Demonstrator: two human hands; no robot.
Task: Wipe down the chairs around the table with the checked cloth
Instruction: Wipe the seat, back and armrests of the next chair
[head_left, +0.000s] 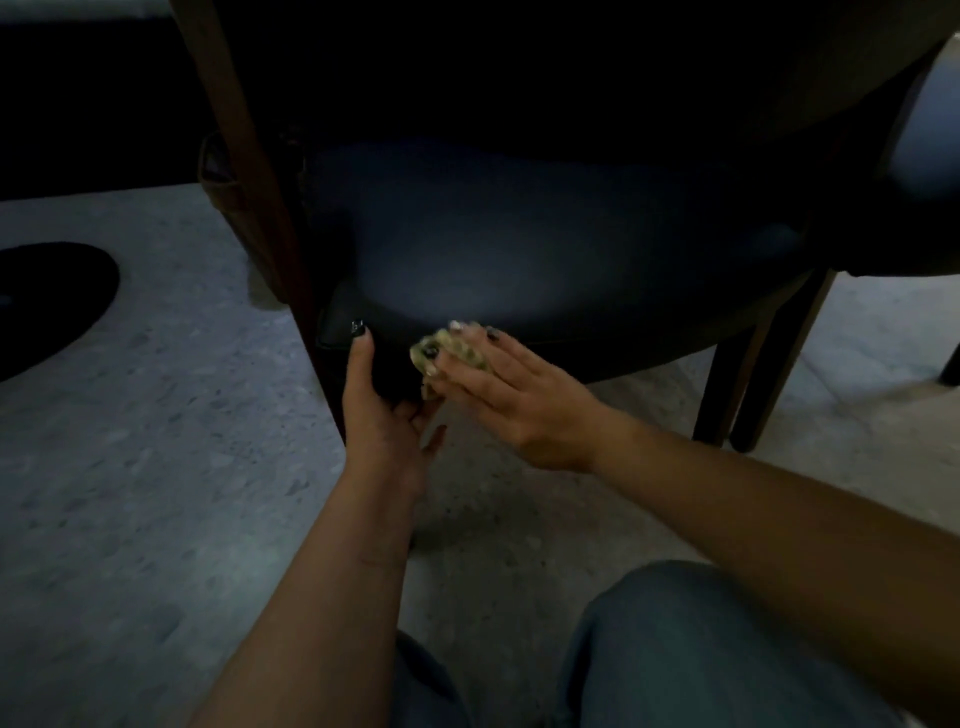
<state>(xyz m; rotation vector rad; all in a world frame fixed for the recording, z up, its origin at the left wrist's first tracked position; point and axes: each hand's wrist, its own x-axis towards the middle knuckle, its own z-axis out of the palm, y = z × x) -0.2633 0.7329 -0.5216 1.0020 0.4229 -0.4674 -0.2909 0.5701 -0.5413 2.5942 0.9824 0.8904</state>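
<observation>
Cloth (457, 348): bunched wad under right hand (511, 389), pressed against front edge of chair (519, 249) seat near its left corner. Soft, light, likely to crumple and slip; best taken as loose wad beneath palm, fingers spread over it. Right hand fingers fairly straight, pressing down on cloth. Left hand (382, 400) grips seat corner, thumb on top, fingers curled underneath, steadying chair. Dim light; floor (156, 441) pale, speckled.

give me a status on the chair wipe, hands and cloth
Left hand grips the seat's front corner. Right hand presses the bunched cloth against the chair seat front edge, fingers mostly straight. Nothing in the way.
</observation>
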